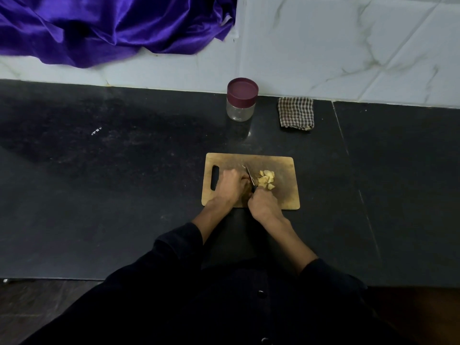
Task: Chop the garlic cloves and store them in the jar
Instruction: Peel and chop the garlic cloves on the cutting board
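So there's a wooden cutting board (278, 168) sitting on a dark stone counter (124, 195), handle slot on the left end, and both hands are over its near half. The right hand (263, 205) has its fingers curled tight around the handle of a knife (249, 176), and the blade angles up and away toward the middle of the board. The left hand (230, 186) sits just left of the blade with the fingers curled under against the board; looks like they're pinning something down there, but I honestly can't tell what, since the hand covers it. Right beside the blade on its other side is a little heap of pale yellow garlic pieces (266, 180), already cut up, resting on the board. Farther back, near the white marble-look wall tiles (348, 46), the clear jar (241, 100) stands upright with its maroon lid on, well apart from the board. A folded checked cloth (295, 113) lies to the right of the jar, and a shiny purple fabric (112, 26) is bunched up top left. Dark sleeves on both arms.
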Tool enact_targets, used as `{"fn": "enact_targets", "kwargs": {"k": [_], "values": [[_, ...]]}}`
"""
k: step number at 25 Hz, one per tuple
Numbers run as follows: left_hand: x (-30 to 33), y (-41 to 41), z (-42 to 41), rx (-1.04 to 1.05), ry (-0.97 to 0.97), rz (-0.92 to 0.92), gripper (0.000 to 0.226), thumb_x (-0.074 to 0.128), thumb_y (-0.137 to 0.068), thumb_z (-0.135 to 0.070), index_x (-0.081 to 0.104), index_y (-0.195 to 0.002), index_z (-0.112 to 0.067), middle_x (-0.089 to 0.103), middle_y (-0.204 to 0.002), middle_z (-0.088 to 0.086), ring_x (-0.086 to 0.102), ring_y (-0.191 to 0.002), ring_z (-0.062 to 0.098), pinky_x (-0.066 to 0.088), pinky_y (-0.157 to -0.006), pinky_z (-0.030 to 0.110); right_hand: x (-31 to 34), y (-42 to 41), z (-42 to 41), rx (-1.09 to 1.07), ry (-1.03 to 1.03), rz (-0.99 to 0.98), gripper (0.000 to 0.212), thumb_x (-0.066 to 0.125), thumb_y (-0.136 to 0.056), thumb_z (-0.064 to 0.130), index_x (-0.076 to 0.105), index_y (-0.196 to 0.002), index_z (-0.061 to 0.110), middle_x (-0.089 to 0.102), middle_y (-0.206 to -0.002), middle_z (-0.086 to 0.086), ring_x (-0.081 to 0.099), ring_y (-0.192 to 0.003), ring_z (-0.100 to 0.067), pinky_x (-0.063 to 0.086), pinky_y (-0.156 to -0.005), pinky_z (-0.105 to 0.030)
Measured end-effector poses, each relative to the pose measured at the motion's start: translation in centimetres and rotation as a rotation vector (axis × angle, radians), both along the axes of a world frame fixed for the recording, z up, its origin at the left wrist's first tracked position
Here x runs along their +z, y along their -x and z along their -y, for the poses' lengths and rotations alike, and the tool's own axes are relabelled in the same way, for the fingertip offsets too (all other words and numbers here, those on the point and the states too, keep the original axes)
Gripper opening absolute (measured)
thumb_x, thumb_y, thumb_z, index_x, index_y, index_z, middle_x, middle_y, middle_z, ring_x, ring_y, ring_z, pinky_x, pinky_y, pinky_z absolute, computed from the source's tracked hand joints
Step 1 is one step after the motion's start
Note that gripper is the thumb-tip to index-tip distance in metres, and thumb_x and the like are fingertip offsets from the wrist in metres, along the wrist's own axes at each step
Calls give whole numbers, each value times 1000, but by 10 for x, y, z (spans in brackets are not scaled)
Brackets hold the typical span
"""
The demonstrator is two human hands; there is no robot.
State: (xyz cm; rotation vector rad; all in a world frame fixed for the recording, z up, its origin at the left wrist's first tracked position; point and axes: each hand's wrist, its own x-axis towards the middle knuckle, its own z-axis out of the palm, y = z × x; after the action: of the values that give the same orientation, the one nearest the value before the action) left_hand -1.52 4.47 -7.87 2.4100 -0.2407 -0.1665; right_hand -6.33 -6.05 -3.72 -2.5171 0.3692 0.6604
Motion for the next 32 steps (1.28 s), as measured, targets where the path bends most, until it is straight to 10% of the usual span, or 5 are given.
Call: {"fn": "enact_targets", "kwargs": {"k": [5,17,24,32], "values": [[6,0,0,-18,-33,0,15,58,-90,-9,73,-89,-9,71,-85,5,66,-76,14,56,-74,35,7,4,16,-117,-212,-166,26,39,-106,34,48,-121,15,55,-81,-7,53,-56,-17,46,-45,-29],[12,1,-1,1,23,10,19,54,-90,-2,72,-94,-4,71,-94,8,66,-83,17,55,-81,34,2,18,28,-124,-282,-75,28,42,-105,35,50,-121,13,55,-89,-8,50,-50,-13,40,-41,-24],[13,0,-3,-5,64,-19,19,58,-90,-3,72,-101,-8,71,-104,5,64,-90,11,50,-81,20,2,18,33,-73,-161,142,42,31,-106,45,59,-108,13,63,-93,-7,64,-85,-26,57,-77,-53],[19,15,0,-57,57,91,19,55,-91,-3,71,-101,-6,70,-102,6,65,-91,15,53,-85,30,-9,33,58,-150,-128,184,32,38,-106,33,57,-120,11,63,-96,-9,66,-88,-31,57,-79,-54]]}}
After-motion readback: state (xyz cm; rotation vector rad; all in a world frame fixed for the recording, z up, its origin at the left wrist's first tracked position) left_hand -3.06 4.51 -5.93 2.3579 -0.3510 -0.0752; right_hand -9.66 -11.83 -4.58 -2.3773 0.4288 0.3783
